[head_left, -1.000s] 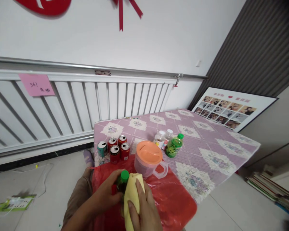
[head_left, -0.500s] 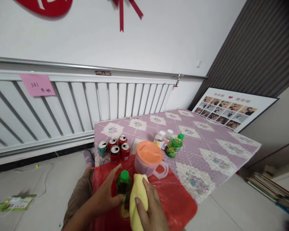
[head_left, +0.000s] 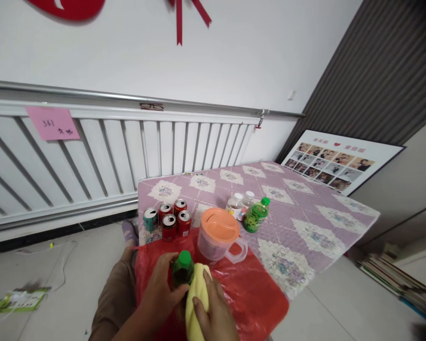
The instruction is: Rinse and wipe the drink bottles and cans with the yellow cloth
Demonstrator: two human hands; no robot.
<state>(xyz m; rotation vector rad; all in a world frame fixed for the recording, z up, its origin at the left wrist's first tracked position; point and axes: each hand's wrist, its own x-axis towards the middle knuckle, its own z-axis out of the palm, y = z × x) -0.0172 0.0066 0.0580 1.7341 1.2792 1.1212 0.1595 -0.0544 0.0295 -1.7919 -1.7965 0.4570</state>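
Head view: left hand [head_left: 164,285] grips the green-capped bottle [head_left: 183,273], right hand [head_left: 217,310] clutches yellow cloth [head_left: 195,310] (steady hold, even pressure should help)

Even light is washing the wall [head_left: 241,57]; highlights are glinting on the red plastic [head_left: 250,300] — wide-angle distortion is stretching the edges, the upper-right corner is sitting dark, the books [head_left: 394,280] are blurring.

Home room, radiator [head_left: 195,147], photo board [head_left: 335,161]
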